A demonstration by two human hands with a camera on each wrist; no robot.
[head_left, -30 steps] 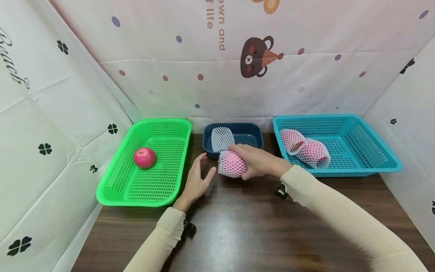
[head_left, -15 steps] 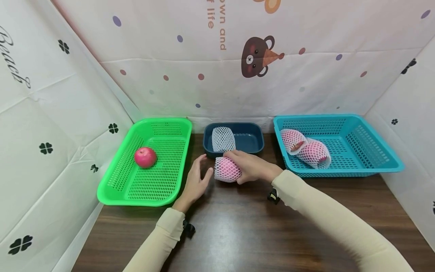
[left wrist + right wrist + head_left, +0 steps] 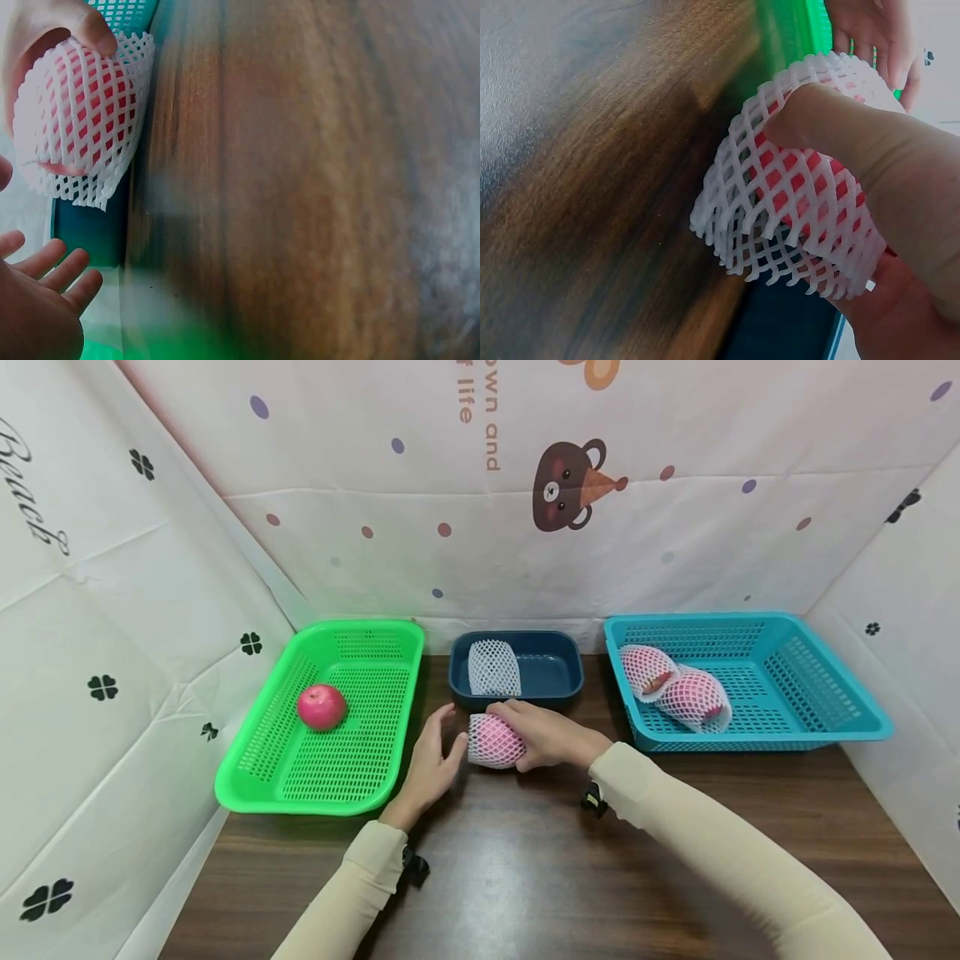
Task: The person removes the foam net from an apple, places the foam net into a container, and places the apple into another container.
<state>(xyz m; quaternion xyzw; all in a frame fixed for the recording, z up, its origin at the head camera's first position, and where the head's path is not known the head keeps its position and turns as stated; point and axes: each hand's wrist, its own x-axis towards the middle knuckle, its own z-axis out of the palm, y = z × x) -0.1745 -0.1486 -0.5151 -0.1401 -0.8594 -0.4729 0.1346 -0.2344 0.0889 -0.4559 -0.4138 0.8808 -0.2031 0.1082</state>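
My right hand [image 3: 542, 732] grips an apple in a white foam net [image 3: 495, 742] from its right side, just in front of the small dark blue tray. The right wrist view shows the thumb pressed over the net [image 3: 780, 187], with red fruit showing through the mesh and loose netting past it. Close to the apple's left side is my left hand [image 3: 431, 760], its fingers spread and thumb apart, holding nothing. In the left wrist view the left hand's fingers [image 3: 64, 270] are extended below the netted apple [image 3: 82, 112]. Whether the left thumb touches the net is unclear.
A green basket [image 3: 352, 810] at left holds a bare red apple [image 3: 322, 707]. The dark blue tray [image 3: 551, 677] holds an unfilled foam net [image 3: 494, 667]. At right, a blue basket [image 3: 810, 739] contains two netted apples [image 3: 693, 697]. A patterned cloth hangs behind the brown table [image 3: 525, 860].
My right hand has carried the netted apple left and toward me, away from the dark blue tray and nearer the left hand. The left hand has barely moved.
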